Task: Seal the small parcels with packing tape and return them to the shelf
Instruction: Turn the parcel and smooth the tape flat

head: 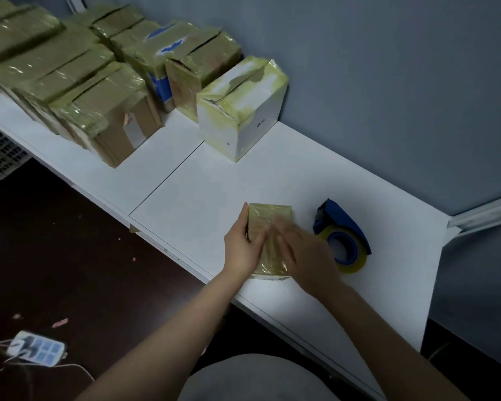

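Small parcel point(269, 217) lies flat on the white tabletop point(214, 183), near its front edge, already wrapped in shiny yellowish tape. L hand point(242, 248) grips the parcel's left side, thumb laid over the top. R hand point(300, 251) is motion-blurred, but its fingers look straight and flat on the parcel's top, holding nothing. Prob. the smoothing step. To do it well: brace w/ the L so the parcel can't skid, press the R palm from centre out to the edges, esp. corners & seam, so no bubbles or loose ends lift. Tape dispenser point(342, 237), blue, sits just right of the parcel, within reach if another strip is needed. White box point(240, 111) and stacked taped parcels point(84, 91) stand well beyond the parcel, to its far left.
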